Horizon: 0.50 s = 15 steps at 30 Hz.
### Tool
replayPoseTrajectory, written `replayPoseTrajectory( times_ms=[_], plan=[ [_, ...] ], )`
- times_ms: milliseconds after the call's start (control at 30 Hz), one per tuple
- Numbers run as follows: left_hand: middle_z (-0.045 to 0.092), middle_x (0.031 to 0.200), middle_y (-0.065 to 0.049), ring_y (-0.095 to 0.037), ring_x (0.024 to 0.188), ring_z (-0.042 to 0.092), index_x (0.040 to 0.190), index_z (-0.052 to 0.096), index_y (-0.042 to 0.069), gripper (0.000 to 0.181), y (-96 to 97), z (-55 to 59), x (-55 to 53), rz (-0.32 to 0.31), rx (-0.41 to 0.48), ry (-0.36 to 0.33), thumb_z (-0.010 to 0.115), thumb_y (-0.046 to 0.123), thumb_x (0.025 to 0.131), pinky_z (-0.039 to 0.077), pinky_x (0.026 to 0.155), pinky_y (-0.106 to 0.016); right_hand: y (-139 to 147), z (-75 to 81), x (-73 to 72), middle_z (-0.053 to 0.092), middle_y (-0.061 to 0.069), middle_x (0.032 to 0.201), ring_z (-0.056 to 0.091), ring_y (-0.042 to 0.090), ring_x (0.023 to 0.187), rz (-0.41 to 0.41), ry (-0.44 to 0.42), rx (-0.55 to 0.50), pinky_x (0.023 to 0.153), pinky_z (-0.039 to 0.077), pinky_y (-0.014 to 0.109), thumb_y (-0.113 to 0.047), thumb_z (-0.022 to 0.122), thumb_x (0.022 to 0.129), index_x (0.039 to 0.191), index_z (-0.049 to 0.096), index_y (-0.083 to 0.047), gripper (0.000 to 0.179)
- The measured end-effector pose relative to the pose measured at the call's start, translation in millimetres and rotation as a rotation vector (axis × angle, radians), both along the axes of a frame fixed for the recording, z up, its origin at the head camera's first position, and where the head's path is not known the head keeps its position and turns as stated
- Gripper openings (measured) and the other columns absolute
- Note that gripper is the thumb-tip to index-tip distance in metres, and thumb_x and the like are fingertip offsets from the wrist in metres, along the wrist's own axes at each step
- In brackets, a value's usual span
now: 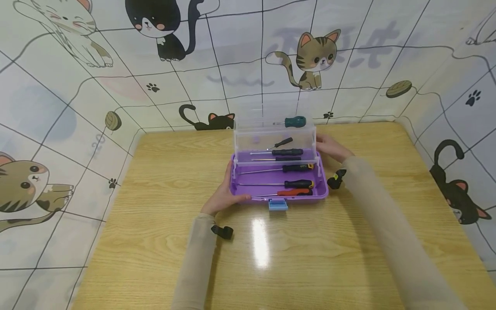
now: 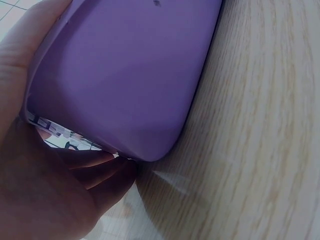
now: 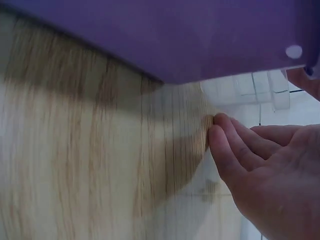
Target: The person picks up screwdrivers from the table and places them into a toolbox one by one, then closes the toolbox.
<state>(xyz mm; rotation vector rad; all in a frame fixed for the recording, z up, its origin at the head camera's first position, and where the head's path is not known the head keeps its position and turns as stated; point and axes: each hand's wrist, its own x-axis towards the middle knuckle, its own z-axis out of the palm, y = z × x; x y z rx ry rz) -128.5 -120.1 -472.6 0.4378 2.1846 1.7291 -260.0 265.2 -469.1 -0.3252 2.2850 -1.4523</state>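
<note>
A purple toolbox (image 1: 267,177) with raised clear trays (image 1: 246,142) stands on the table, its blue front latch (image 1: 277,205) hanging down. Screwdrivers lie in it: an orange-red one (image 1: 295,192) at the front, several black-handled ones (image 1: 296,184) behind, and a stubby green one (image 1: 296,122) higher up. My left hand (image 1: 224,197) grips the box's left end, thumb along the front edge, fingers round the end wall (image 2: 125,75). Behind the right rear corner, my right hand (image 1: 334,147) has its fingers fairly straight, fingertips (image 3: 218,131) low beside the table, thumb close to the rim.
The wooden table (image 1: 166,172) extends to both sides and in front of the box. A wall with printed cats (image 1: 248,64) rises just behind the raised trays, and side walls flank the table. Each wrist carries a small black camera mount, one on the right sleeve (image 1: 379,215).
</note>
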Motion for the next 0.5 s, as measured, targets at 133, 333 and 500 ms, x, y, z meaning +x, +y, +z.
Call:
replayPoseTrajectory(
  times_ms=[133, 333, 500],
  plan=[
    [0.002, 0.161, -0.006, -0.028, 0.143, 0.015, 0.153, -0.012, 0.035, 0.13, -1.4, -11.7, -3.5, 0.021, -0.017, 0.006, 0.085, 0.007, 0.071, 0.011, 0.114, -0.046, -0.1, -2.7, -0.3, 0.038, 0.027, 0.144, 0.039, 0.033, 0.129, -0.003, -0.043, -0.079, 0.112, 0.024, 0.049, -0.023, 0.05, 0.099, 0.148, 0.028, 0.007, 0.061],
    [0.002, 0.16, -0.013, -0.034, 0.143, 0.016, 0.155, -0.013, 0.024, 0.127, -0.3, 5.9, 1.8, 0.011, -0.036, -0.013, 0.083, 0.007, 0.073, 0.012, 0.114, -0.049, 1.0, -8.1, -1.9, 0.032, 0.03, 0.146, 0.045, 0.027, 0.122, -0.025, -0.114, -0.159, 0.111, 0.027, 0.047, -0.017, 0.045, 0.102, 0.149, 0.02, 0.01, 0.059],
    [-0.001, 0.159, -0.02, -0.039, 0.142, 0.014, 0.154, -0.014, 0.013, 0.124, 0.4, 18.9, 5.7, -0.007, -0.055, -0.019, 0.081, 0.005, 0.075, 0.012, 0.114, -0.052, 1.9, -12.8, -4.2, 0.027, 0.029, 0.15, 0.041, 0.031, 0.129, -0.057, -0.167, -0.2, 0.111, 0.028, 0.044, -0.018, 0.041, 0.104, 0.15, 0.016, 0.009, 0.059]
  ],
)
